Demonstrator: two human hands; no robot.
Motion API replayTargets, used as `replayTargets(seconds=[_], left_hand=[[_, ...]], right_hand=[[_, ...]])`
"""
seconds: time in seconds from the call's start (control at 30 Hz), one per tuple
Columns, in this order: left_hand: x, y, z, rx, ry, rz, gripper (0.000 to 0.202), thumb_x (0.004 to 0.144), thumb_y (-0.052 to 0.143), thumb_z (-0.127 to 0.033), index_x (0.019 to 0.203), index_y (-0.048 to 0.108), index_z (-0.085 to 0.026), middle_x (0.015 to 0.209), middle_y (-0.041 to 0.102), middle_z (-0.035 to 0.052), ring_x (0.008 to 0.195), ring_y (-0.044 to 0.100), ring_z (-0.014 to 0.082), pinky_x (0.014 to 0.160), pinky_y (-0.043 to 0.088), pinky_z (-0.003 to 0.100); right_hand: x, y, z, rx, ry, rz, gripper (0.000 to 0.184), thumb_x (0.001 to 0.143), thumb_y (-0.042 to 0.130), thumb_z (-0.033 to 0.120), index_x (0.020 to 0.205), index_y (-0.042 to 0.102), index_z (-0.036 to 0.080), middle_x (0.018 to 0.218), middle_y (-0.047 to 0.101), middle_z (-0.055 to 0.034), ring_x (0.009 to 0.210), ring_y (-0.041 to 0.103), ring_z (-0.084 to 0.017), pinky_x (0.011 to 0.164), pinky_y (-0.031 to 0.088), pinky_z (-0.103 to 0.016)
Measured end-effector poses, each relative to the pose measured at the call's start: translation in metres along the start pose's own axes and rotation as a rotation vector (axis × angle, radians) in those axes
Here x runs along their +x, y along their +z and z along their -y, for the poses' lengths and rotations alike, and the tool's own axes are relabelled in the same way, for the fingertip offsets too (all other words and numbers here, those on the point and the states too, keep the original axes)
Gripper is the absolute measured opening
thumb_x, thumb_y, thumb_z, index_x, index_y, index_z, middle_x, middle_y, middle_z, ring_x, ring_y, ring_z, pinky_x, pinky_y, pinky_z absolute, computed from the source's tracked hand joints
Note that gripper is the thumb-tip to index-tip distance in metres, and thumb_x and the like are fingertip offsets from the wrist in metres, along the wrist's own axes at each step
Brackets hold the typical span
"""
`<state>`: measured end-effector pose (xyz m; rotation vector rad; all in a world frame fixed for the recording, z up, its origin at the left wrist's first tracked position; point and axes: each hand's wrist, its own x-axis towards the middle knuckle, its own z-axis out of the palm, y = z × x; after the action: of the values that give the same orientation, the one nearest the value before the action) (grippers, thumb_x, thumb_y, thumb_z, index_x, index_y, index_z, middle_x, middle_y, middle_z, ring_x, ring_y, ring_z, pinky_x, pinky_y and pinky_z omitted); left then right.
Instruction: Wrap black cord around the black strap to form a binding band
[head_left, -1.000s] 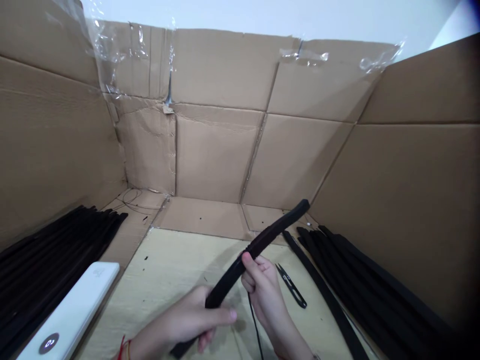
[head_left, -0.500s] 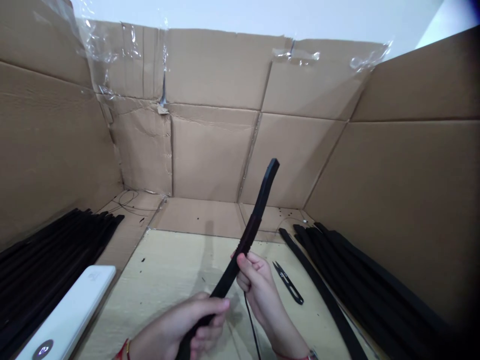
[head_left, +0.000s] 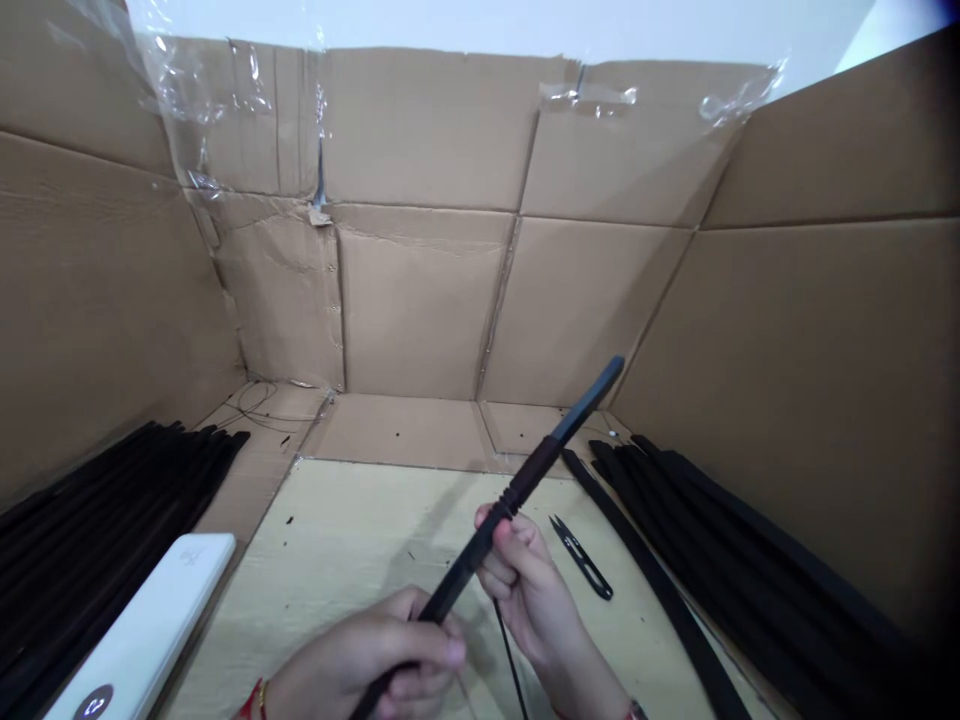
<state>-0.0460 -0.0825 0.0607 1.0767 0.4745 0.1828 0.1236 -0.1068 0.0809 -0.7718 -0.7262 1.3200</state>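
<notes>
A long black strip (head_left: pixel 457 578) slants up to the right in front of me, with a band of dark cord wound around its upper part. My left hand (head_left: pixel 409 650) is wrapped around its lower length, thumb on top. Further up, my right hand (head_left: pixel 529 580) pinches the strip just below the winding, thumb against its edge. A thin dark cord (head_left: pixel 508 645) hangs down from the fingers of my right hand. Black thread snips (head_left: pixel 581 558) lie on the board to the right of that hand.
Black strips (head_left: pixel 127 500) lie piled at left, and more strips (head_left: pixel 720 540) at right. A white device with a round display (head_left: pixel 150 620) rests at lower left. Loose thread (head_left: pixel 259 405) lies at the back left. Cardboard walls (head_left: pixel 420 300) enclose a pale board (head_left: pixel 352 510).
The strip has swung to the right and tilted lower, its upper tip now further right. Both hands keep hold of it; the right hand has shifted slightly right.
</notes>
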Motion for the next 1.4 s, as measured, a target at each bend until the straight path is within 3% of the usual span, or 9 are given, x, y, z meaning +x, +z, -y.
replayTargets(seconds=[0.17,0.23,0.37,0.43,0.67,0.93,1.17,1.27,1.4], left_hand=[[0.01,-0.002,-0.005,0.853,0.23,-0.779,0.031,0.084,0.053,-0.047,0.082,0.053,-0.017,0.065,0.054,0.0026,0.059,0.05,0.0138,0.055,0.032,0.024],[0.008,-0.006,-0.007,0.71,0.149,-0.661,0.035,0.082,0.054,-0.052,0.077,0.048,-0.018,0.06,0.046,-0.0012,0.05,0.042,0.0109,0.049,0.029,0.022],[0.002,-0.012,-0.002,-0.092,-0.132,0.107,0.045,0.068,0.061,-0.06,0.067,0.036,-0.023,0.043,0.023,-0.01,0.033,0.016,0.0065,0.032,0.017,0.021],[0.003,-0.011,0.002,-0.199,-0.165,0.273,0.046,0.069,0.059,-0.061,0.064,0.035,-0.022,0.04,0.021,-0.0097,0.032,0.014,0.0063,0.031,0.013,0.022],[0.014,-0.003,0.002,0.88,0.266,-0.843,0.029,0.088,0.049,-0.045,0.078,0.047,-0.018,0.067,0.05,0.0025,0.06,0.043,0.0129,0.058,0.028,0.025],[0.012,-0.005,0.005,0.049,-0.032,-0.104,0.066,0.069,0.046,-0.085,0.083,0.041,-0.021,0.054,0.023,-0.0091,0.042,0.016,0.0073,0.04,0.021,0.022],[0.009,0.002,-0.008,1.091,0.157,-0.904,0.032,0.089,0.047,-0.049,0.088,0.049,-0.017,0.073,0.055,0.0056,0.064,0.048,0.0176,0.061,0.025,0.028],[0.004,0.004,-0.008,0.796,0.198,-0.711,0.041,0.076,0.064,-0.055,0.077,0.046,-0.018,0.064,0.044,-0.001,0.057,0.04,0.0118,0.056,0.024,0.025],[0.003,0.004,0.001,-0.036,-0.036,-0.145,0.05,0.071,0.062,-0.062,0.075,0.032,-0.023,0.052,0.02,-0.0102,0.043,0.013,0.007,0.044,0.012,0.024]], right_hand=[[0.014,-0.002,-0.013,-0.065,-0.079,-0.161,0.062,0.062,0.087,0.046,0.06,0.032,0.017,0.052,0.017,0.0098,0.046,0.01,-0.002,0.042,0.007,-0.02],[0.013,-0.002,-0.016,-0.069,-0.059,-0.129,0.051,0.064,0.086,0.047,0.066,0.048,0.013,0.052,0.017,0.01,0.046,0.01,-0.002,0.043,0.006,-0.02],[0.002,-0.001,-0.012,0.005,0.032,0.022,0.06,0.063,0.086,0.049,0.105,0.066,0.011,0.054,0.014,0.0109,0.045,0.008,-0.002,0.042,0.004,-0.019],[-0.001,0.0,-0.009,0.014,0.042,0.059,0.059,0.063,0.086,0.05,0.102,0.067,0.012,0.054,0.014,0.0108,0.044,0.008,-0.002,0.042,0.004,-0.019],[0.012,-0.003,-0.016,-0.188,-0.088,-0.152,0.06,0.065,0.082,0.055,0.097,0.067,0.006,0.053,0.018,0.0096,0.045,0.011,-0.002,0.044,0.004,-0.021],[0.013,-0.012,-0.017,-0.104,0.05,-0.022,0.059,0.068,0.082,0.051,0.102,0.066,0.005,0.052,0.013,0.0114,0.046,0.006,-0.002,0.043,0.004,-0.02],[0.014,-0.005,-0.025,-0.159,-0.063,-0.138,0.059,0.067,0.082,0.052,0.061,0.036,0.016,0.05,0.015,0.0102,0.045,0.011,-0.002,0.043,0.006,-0.02],[0.009,-0.002,-0.02,-0.128,0.012,-0.046,0.051,0.066,0.083,0.052,0.079,0.055,0.012,0.052,0.013,0.0115,0.046,0.007,-0.002,0.043,0.004,-0.019],[0.007,-0.004,-0.021,-0.077,0.078,0.002,0.056,0.065,0.083,0.053,0.091,0.059,0.01,0.052,0.012,0.0118,0.046,0.006,-0.003,0.043,0.003,-0.02]])
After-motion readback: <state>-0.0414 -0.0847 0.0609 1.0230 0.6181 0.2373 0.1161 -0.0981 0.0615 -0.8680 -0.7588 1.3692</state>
